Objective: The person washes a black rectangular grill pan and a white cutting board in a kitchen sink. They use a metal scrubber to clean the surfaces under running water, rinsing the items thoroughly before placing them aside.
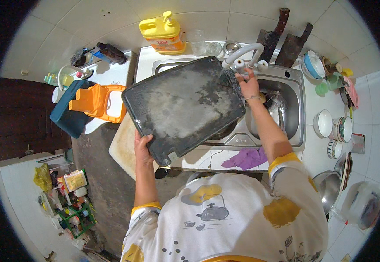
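Left hand (142, 146) is wrapped tight on the low left corner of a big dark board (181, 105). Right hand (247, 85) is up by the board's far right corner, with its fingers curled next to a dark, fuzzy scrubber (231, 81) and the white tap (259, 48). I can't tell if those fingers pinch the scrubber or the tap.

The board is tilted over the left side of the sink. I think the work is partway along: the board is up off the counter and over the sink, but its face is patchy. The middle is pale gray, and dark, wet-looking spots sit around it. Those uneven spots look like what is left. I can't tell if water is running.

Going out from the board, the right sink bowl (298, 118) is at three o'clock, with a shiny wire strainer (277, 102) in it. A purple cloth (246, 158) lies at four o'clock. At twelve o'clock are a yellow pump jug (166, 35) and a clear cup (196, 41); I can't see how full the jug is. An orange holder (120, 111) is at nine o'clock. Farther out at three o'clock sits a white bowl (323, 123), just beside more bowls.
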Motion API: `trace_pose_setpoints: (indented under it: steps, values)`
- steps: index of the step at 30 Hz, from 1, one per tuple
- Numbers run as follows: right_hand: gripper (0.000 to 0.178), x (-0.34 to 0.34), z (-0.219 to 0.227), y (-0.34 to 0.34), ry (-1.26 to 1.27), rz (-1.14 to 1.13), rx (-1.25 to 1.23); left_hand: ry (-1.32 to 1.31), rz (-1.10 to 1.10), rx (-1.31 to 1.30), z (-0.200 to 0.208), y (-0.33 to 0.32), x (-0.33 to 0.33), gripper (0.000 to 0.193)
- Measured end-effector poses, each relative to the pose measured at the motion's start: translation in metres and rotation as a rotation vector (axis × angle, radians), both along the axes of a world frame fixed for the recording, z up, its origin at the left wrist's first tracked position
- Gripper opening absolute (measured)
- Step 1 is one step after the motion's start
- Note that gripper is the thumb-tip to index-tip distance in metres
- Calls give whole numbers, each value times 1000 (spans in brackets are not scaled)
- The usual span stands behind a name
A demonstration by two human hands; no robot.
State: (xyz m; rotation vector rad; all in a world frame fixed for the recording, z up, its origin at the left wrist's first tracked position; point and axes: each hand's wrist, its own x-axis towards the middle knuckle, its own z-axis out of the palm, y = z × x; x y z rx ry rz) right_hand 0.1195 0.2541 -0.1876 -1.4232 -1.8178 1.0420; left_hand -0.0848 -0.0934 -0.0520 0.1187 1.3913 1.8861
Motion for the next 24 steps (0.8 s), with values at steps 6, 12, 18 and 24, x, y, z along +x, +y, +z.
trace_pose_setpoints:
  steps: [6, 12, 18, 24]
  values:
    - [50, 10, -4, -30, 150, -68, -75, -103, -103, -18, -59, -4, -8, 53]
    - [51, -17, 24, -63, -18, 267, 280, -170, -118, -161, -91, -6, -13, 42]
    - [18, -57, 30, -93, -492, 446, 595, -144, -101, -237, -106, -11, -8, 40]
    - [22, -79, 2, -79, -322, 283, 566, -179, -95, -175, -119, -12, -3, 36]
